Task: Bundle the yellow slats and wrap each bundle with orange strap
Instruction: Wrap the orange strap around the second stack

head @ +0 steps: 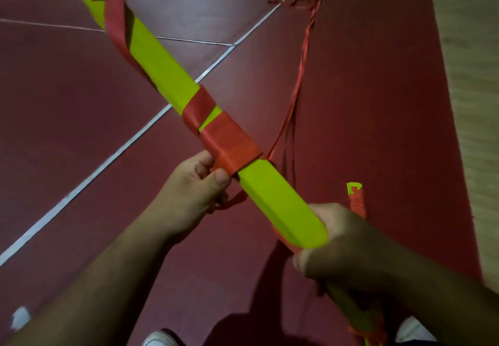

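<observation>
**Head view**

1. The bundle of yellow slats point(278, 194) is held in the air above the floor point(372, 108). It lies on a diagonal, with its far end at the upper left and its near end at the lower right, between my forearms.
2. The orange strap point(226, 137) is wound around the middle of the bundle in several overlapping turns. One narrow band of yellow shows between two of the turns.
3. A second section of strap is looped through the far end of the bundle. It runs in a loose twist down the left edge toward the middle wrap.
4. My left grip point(199, 191) is clenched on the strap at the near edge of the middle wrap. The thumb presses against the strap edge. A short strap tail passes under the fingers and across the underside of the bundle.
5. My right grip point(340, 243) is clenched around the bundle nearer to my body, fingers curled over the yellow face. Orange strap shows at the lower edge of this grip. Whether that strap is also held cannot be determined.
6. A loose strap run point(305, 48) leaves the right side of the middle wrap and trails up and away to the floor, where it ends in a crumpled heap.
7. A second wrapped bundle point(356, 199) shows just beside the right grip, a yellow tip above tight orange turns. Its lower part is hidden.
8. The floor is dark red tile with pale joint lines point(129, 140). A light-coloured strip point(469, 75) borders it on the right.
9. Two white shoes point(159, 339) show at the bottom edge.
</observation>
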The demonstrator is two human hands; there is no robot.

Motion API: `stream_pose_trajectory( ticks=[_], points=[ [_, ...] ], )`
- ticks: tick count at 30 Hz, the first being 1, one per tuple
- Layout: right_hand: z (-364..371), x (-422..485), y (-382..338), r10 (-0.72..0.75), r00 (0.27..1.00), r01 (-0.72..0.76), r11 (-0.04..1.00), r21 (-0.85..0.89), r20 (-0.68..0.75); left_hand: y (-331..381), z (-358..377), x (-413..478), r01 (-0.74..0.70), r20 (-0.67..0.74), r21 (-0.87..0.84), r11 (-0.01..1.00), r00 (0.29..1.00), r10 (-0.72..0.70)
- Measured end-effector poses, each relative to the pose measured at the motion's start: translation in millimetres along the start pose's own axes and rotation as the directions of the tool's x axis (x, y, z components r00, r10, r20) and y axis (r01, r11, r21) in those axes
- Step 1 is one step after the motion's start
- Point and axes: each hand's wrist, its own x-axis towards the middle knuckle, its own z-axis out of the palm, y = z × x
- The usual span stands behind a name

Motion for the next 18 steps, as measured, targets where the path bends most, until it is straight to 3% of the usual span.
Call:
stream_pose_trajectory(
  ticks=[3, 5, 7, 9, 11, 14, 16, 18],
  points=[
    [-2, -4, 2, 0.076, 0.972, -0.115, 0.979, 0.166, 0.223, -1, 3, -4, 0.05, 0.133, -0.202, 0.978, 0.991, -0.023],
    [-7, -4, 3, 0.118, 0.932, -0.209, 0.947, 0.243, 0.342, 1, 9, -4, 0.047, 0.095, -0.272, 0.961, 0.995, -0.022],
    [-12, 2, 4, 0.144, 0.929, -0.234, 0.942, 0.241, 0.342, 0, 13, -2, 0.032, 0.003, -0.239, 0.971, 0.999, -0.032],
    [-14, 10, 7, 0.075, 0.983, -0.091, 0.992, 0.093, 0.165, 0, 18, -2, -0.006, -0.121, -0.129, 0.992, 0.993, -0.01],
    [-10, 14, 10, -0.064, 0.992, 0.039, 0.974, -0.222, -0.106, 6, 27, -3, -0.002, -0.247, -0.03, 1.0, 0.969, -0.006],
    [6, 15, 10, -0.2, 0.928, -0.049, 0.77, -0.636, -0.315, 14, 46, -6, 0.059, -0.343, -0.124, 0.991, 0.934, -0.099],
    [12, 21, 14, -0.286, 0.856, -0.105, 0.721, -0.685, -0.432, 13, 48, -7, 0.094, -0.343, -0.112, 0.989, 0.931, -0.128],
    [7, 23, 18, -0.29, 0.83, -0.067, 0.796, -0.602, -0.476, 12, 40, -6, 0.078, -0.271, -0.036, 0.996, 0.959, -0.085]
  ],
)
